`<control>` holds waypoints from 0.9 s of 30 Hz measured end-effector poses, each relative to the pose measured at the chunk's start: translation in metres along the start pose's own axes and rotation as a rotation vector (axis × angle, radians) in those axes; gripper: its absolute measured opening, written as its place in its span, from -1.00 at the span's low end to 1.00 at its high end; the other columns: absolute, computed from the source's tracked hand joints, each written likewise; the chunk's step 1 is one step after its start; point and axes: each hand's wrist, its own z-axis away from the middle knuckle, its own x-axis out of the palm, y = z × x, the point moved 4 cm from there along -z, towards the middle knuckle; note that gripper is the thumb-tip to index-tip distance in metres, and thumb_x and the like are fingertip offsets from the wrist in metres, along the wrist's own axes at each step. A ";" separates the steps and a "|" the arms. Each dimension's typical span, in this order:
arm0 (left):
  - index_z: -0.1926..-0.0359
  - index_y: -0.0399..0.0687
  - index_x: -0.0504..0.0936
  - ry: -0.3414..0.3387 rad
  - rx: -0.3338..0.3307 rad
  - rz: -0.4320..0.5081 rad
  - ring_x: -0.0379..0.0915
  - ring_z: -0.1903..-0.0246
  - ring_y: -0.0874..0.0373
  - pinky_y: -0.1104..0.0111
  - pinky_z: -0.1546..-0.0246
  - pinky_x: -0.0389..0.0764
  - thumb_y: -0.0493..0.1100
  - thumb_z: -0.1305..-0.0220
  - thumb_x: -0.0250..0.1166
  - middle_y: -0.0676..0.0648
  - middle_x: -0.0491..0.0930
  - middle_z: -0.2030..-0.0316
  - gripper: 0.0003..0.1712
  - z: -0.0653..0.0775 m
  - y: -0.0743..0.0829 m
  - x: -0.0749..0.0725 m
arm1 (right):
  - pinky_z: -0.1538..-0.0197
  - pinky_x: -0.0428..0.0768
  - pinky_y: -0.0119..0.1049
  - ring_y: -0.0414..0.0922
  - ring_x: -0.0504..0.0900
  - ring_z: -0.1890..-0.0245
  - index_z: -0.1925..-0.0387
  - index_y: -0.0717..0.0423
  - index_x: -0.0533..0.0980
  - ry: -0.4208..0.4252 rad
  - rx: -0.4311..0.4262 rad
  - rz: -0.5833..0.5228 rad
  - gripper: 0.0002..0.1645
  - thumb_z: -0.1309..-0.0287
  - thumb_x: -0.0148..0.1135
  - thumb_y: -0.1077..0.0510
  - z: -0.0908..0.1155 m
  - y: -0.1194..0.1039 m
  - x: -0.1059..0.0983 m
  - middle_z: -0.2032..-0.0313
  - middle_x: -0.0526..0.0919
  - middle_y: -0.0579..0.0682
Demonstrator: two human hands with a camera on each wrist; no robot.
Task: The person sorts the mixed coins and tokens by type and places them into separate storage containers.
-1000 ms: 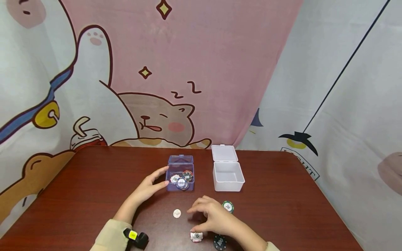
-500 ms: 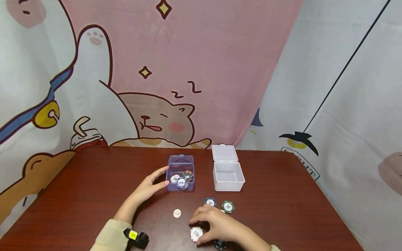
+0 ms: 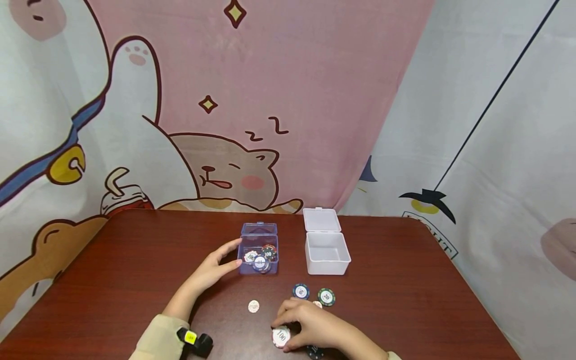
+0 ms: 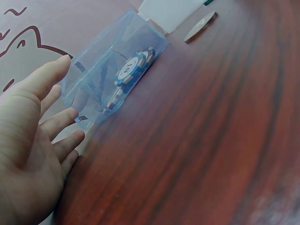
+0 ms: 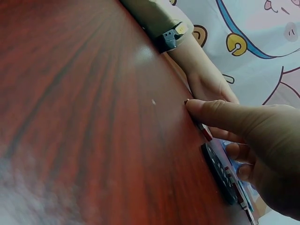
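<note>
My right hand (image 3: 310, 322) pinches a white poker chip (image 3: 281, 337) marked 100, thumb at its near edge and fingertips at its far edge, low at the tabletop. In the right wrist view the thumb (image 5: 215, 112) hides most of that chip. A black poker chip (image 3: 314, 352) lies partly under the right hand. My left hand (image 3: 211, 267) rests with spread, extended fingers against the left side of a clear blue box (image 3: 258, 229), whose lid is raised. Inside it lie several chips, with a blue one (image 4: 127, 70) showing through the wall.
A white box (image 3: 327, 267) with its lid raised stands right of the blue one. Before it lie a blue chip (image 3: 301, 291), a green chip (image 3: 326, 297) and a partly covered pale chip (image 3: 317, 303). A small white chip (image 3: 254, 306) lies left of them.
The right hand has moved slightly right and nearer and taken the white chip between thumb and fingers. A blue chip behind it has come into sight. The left hand has stayed put.
</note>
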 end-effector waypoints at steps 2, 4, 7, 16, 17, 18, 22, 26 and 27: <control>-0.36 -0.33 0.25 0.002 0.003 -0.001 0.08 -0.31 -0.29 -0.19 -0.24 0.03 -0.27 -0.26 0.27 -0.42 0.25 -0.28 -0.31 0.000 0.000 0.000 | 0.07 0.39 -0.63 -0.44 0.42 0.13 0.13 0.01 0.68 0.000 -0.002 -0.008 -0.57 0.12 0.53 0.03 0.000 0.000 0.000 0.21 0.55 -0.29; -0.36 -0.33 0.25 0.003 0.004 0.000 0.08 -0.31 -0.28 -0.19 -0.24 0.03 -0.27 -0.26 0.27 -0.42 0.25 -0.28 -0.31 0.000 0.001 0.000 | 0.07 0.39 -0.63 -0.44 0.41 0.13 0.14 0.01 0.68 0.000 -0.002 -0.008 -0.58 0.13 0.53 0.05 0.000 0.000 0.001 0.22 0.54 -0.29; -0.36 -0.33 0.25 0.003 0.000 0.003 0.08 -0.31 -0.28 -0.19 -0.24 0.04 -0.27 -0.26 0.27 -0.42 0.25 -0.28 -0.31 0.000 0.000 0.000 | 0.07 0.38 -0.63 -0.44 0.41 0.13 0.15 0.00 0.69 0.001 -0.002 0.000 -0.59 0.14 0.54 0.07 0.001 0.000 0.002 0.22 0.53 -0.29; -0.35 -0.35 0.25 0.001 0.003 0.011 0.08 -0.30 -0.29 -0.19 -0.24 0.03 -0.27 -0.26 0.27 -0.44 0.24 -0.28 -0.32 0.000 -0.001 0.000 | 0.08 0.39 -0.64 -0.42 0.42 0.14 0.18 0.02 0.69 0.054 -0.024 0.019 -0.57 0.25 0.55 0.16 0.000 0.001 0.002 0.24 0.53 -0.26; -0.35 -0.34 0.25 0.002 0.003 0.012 0.08 -0.30 -0.29 -0.19 -0.24 0.03 -0.27 -0.26 0.27 -0.43 0.25 -0.28 -0.32 0.000 -0.001 0.000 | 0.08 0.39 -0.64 -0.41 0.43 0.14 0.18 0.03 0.69 0.061 -0.027 0.016 -0.56 0.25 0.54 0.17 -0.001 0.001 0.002 0.24 0.53 -0.25; -0.35 -0.33 0.26 0.004 0.005 0.014 0.08 -0.30 -0.29 -0.19 -0.24 0.03 -0.28 -0.26 0.27 -0.44 0.25 -0.28 -0.33 0.001 -0.001 0.000 | 0.08 0.39 -0.63 -0.41 0.43 0.14 0.18 0.03 0.69 0.068 -0.028 0.014 -0.56 0.25 0.54 0.17 -0.002 0.000 0.001 0.24 0.53 -0.24; -0.34 -0.32 0.28 0.011 0.012 0.016 0.08 -0.30 -0.30 -0.19 -0.24 0.03 -0.30 -0.26 0.26 -0.44 0.25 -0.27 -0.34 0.001 0.000 0.000 | 0.07 0.40 -0.61 -0.39 0.45 0.14 0.19 0.04 0.69 0.097 -0.017 0.011 -0.56 0.26 0.53 0.20 -0.005 0.000 -0.002 0.24 0.53 -0.24; -0.34 -0.30 0.29 0.012 0.004 0.015 0.09 -0.30 -0.29 -0.20 -0.24 0.03 -0.31 -0.26 0.26 -0.44 0.25 -0.27 -0.35 0.001 0.001 0.001 | 0.09 0.42 -0.58 -0.36 0.46 0.17 0.20 0.06 0.69 0.137 -0.010 0.019 -0.56 0.30 0.51 0.22 -0.008 0.001 -0.007 0.25 0.54 -0.22; -0.34 -0.30 0.28 0.011 0.001 0.015 0.09 -0.30 -0.29 -0.20 -0.24 0.02 -0.31 -0.26 0.26 -0.44 0.25 -0.27 -0.35 0.001 0.001 0.001 | 0.09 0.43 -0.57 -0.35 0.46 0.17 0.20 0.06 0.69 0.147 -0.006 0.015 -0.55 0.30 0.50 0.23 -0.009 0.002 -0.008 0.25 0.54 -0.22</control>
